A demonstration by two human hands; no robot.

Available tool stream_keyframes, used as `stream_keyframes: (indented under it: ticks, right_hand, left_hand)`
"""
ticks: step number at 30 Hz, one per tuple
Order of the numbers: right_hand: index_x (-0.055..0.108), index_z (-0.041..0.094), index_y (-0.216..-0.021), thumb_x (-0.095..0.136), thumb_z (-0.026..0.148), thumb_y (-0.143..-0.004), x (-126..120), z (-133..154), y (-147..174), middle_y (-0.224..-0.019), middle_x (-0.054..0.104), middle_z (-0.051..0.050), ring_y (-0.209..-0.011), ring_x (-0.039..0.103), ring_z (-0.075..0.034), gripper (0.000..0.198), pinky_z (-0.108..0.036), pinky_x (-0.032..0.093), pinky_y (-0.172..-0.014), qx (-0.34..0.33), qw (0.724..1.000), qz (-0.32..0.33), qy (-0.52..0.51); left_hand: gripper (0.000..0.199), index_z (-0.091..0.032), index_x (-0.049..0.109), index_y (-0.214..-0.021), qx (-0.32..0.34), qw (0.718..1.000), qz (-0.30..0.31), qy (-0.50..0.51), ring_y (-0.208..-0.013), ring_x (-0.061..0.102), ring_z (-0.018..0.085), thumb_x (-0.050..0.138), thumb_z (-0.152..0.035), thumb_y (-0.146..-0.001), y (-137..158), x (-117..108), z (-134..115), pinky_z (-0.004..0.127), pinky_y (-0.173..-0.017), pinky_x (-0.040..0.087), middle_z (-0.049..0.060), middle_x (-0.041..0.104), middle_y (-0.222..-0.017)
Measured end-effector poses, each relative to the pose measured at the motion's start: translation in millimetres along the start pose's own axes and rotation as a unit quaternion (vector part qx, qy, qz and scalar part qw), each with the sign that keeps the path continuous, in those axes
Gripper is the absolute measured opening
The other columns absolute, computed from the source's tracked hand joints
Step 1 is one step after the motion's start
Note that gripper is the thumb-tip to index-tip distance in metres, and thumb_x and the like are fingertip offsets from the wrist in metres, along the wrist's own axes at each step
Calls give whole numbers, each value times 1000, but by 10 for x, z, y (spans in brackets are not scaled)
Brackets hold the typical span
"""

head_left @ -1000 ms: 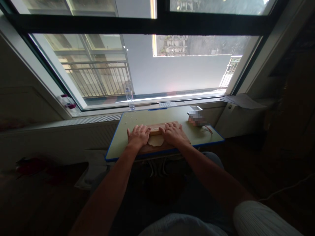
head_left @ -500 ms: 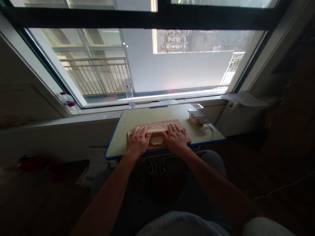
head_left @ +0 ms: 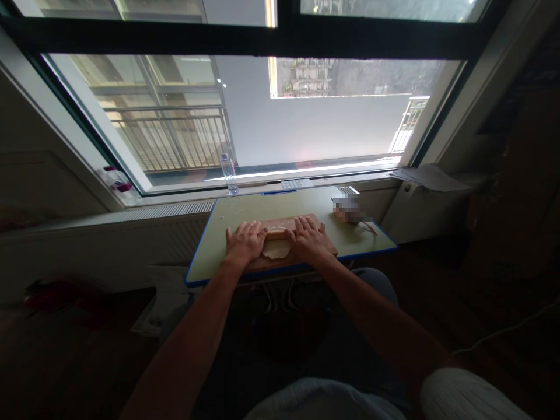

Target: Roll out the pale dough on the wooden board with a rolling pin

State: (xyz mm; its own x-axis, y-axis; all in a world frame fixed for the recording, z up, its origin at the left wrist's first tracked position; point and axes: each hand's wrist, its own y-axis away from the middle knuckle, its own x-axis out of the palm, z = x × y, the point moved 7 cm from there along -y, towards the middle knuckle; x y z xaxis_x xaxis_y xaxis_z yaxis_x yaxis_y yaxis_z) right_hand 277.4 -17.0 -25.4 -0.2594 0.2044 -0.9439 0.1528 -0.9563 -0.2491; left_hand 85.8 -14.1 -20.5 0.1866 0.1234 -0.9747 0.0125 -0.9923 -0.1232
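A wooden rolling pin point(head_left: 276, 235) lies crosswise over a flat sheet of pale dough point(head_left: 276, 250) on a wooden board point(head_left: 310, 219). My left hand point(head_left: 247, 240) rests over the pin's left end, palm down, its thumb pointing inward along the wood. On the right end sits my right hand point(head_left: 308, 238), also palm down, with the fingers reaching forward over the pin. Both pin ends are hidden beneath the hands. Most of the visible dough spreads on my side of the pin; a thin strip shows beyond it.
The board lies on a small blue-edged table point(head_left: 205, 256) under a window. At its right is a pixelated object point(head_left: 347, 208). A clear bottle point(head_left: 228, 174) stands on the sill, with another pink-labelled bottle point(head_left: 117, 178) farther left. Papers point(head_left: 431, 177) lie at the right.
The rolling pin has moved a little away from me under both hands. More dough shows on my side, less beyond the pin. The camera view has shifted slightly.
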Motion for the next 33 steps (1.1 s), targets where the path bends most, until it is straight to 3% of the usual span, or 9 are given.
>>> stream_keyframes:
  ticks: [6,10,12,14,18,21,24,29,33]
  right_hand:
    - [68,19,-147,27,52,-117,-54,16,-348,-158,62,-18,-153,43,-40,60,-69,22,-127,-2,999,39,1]
    - [65,20,-153,38,64,-111,-33,-62,-609,-161,59,-19,-155,40,-42,66,-76,15,-127,8,998,65,-4]
    - [62,20,-155,36,70,-109,-29,-119,-775,-164,57,-19,-155,41,-41,73,-75,15,-127,27,997,75,-18]
    - [62,21,-156,33,70,-110,9,-165,-928,-165,57,-18,-155,42,-40,74,-75,17,-128,49,993,102,-24]
    - [58,23,-161,33,71,-108,150,-205,-1090,-171,50,-17,-159,38,-41,76,-72,18,-129,74,983,169,-21]
    - [53,26,-166,36,72,-107,235,-217,-1082,-177,41,-14,-162,33,-41,77,-72,18,-130,78,977,195,-22]
    - [51,30,-167,36,74,-106,238,-234,-1002,-178,40,-12,-161,33,-41,77,-70,20,-129,76,980,182,-25]
    - [52,36,-165,35,66,-109,163,-195,-715,-175,45,-11,-158,37,-41,66,-70,25,-126,38,990,136,-7]
    - [54,28,-164,35,58,-110,84,-143,-402,-175,45,-12,-156,36,-41,65,-67,26,-127,15,997,74,22]
  left_hand:
    - [67,-31,55,-163,-14,998,55,-10,-166,34,34,18,-52,-111,-298,30,3,76,-133,12,4,41,-179]
    - [69,-29,53,-165,8,999,45,-11,-165,36,35,31,-60,-108,-435,-43,55,73,-134,18,8,40,-179]
    - [71,-29,56,-161,13,1000,4,-12,-160,43,36,40,-66,-103,-576,-133,103,66,-134,24,9,47,-175]
    - [70,-27,60,-157,-11,1000,-7,7,-156,49,34,37,-66,-104,-744,-159,181,59,-131,35,10,53,-171]
    - [71,-28,59,-158,-65,995,73,4,-156,49,38,32,-66,-105,-987,20,282,62,-128,39,13,50,-173]
    - [75,-32,52,-165,-72,989,126,-18,-163,38,41,30,-70,-104,-1010,160,277,70,-130,31,12,39,-179]
    - [76,-36,46,-169,-49,989,133,-35,-166,31,41,27,-72,-104,-947,182,235,74,-131,24,10,32,-183]
    - [74,-41,40,-171,19,985,164,-49,-167,29,38,21,-69,-105,-684,157,136,73,-132,22,7,30,-184]
    - [76,-37,32,-175,41,985,159,-58,-169,27,35,10,-65,-107,-413,132,105,70,-133,20,6,26,-185]
